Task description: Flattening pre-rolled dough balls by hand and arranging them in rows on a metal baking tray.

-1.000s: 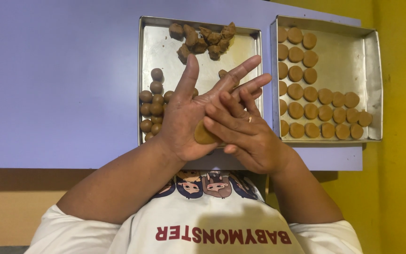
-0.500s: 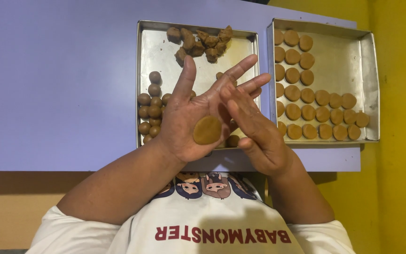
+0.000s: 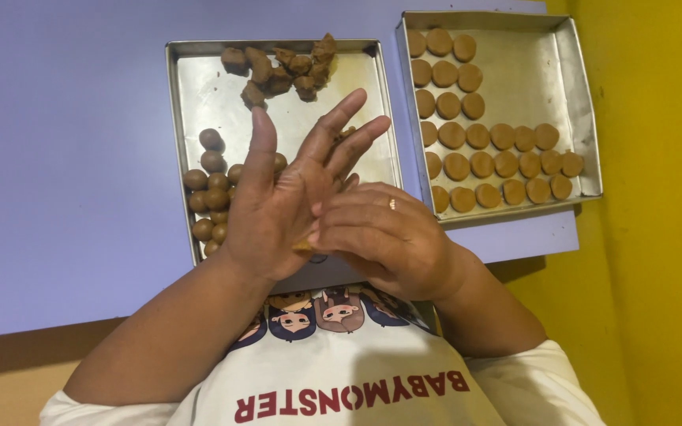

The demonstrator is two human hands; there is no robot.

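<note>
My left hand (image 3: pixel 274 201) is held palm-up with its fingers spread, over the near edge of the left metal tray (image 3: pixel 187 87). My right hand (image 3: pixel 384 237), which wears a ring, lies flat across the left palm. A piece of brown dough (image 3: pixel 303 246) is pressed between the two palms, and only a thin sliver shows at their edge. Round dough balls (image 3: pixel 208 185) are clustered at the tray's left side, just beside my left hand. Rough dough chunks (image 3: pixel 282 69) lie at its far end.
A second metal tray (image 3: pixel 574 87) to the right holds rows of several flattened dough discs (image 3: pixel 483 162). Both trays rest on a pale purple tabletop (image 3: pixel 65 158). A yellow wall (image 3: pixel 657 213) runs along the right side. My white printed shirt fills the bottom.
Half a second ago my right hand was drawn aside and a flat dough disc lay bare on my left palm. My right hand has since slid back over the palm and covers the dough.
</note>
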